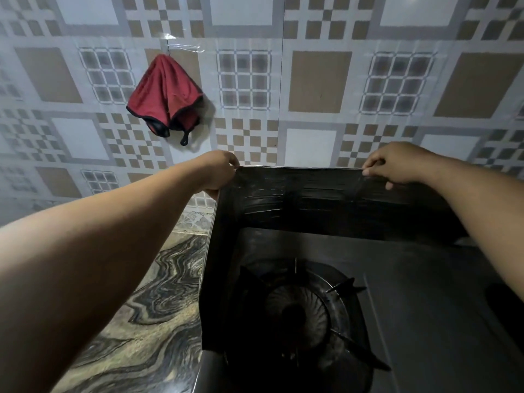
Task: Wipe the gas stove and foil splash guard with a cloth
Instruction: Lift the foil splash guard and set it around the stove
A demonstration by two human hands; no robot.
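A dark foil splash guard (317, 199) stands upright around the back and left side of the gas stove (425, 307). My left hand (219, 173) pinches the guard's top edge at its back left corner. My right hand (397, 164) pinches the same top edge further right. The burner (296, 309) with its pan support sits below, in shadow. A red cloth (166, 95) with black trim hangs from a hook on the tiled wall, up and left of my left hand, apart from both hands.
A marbled stone countertop (147, 321) lies to the left of the stove. The patterned tiled wall (312, 89) rises right behind the guard. The stove's flat top extends to the right under my right forearm.
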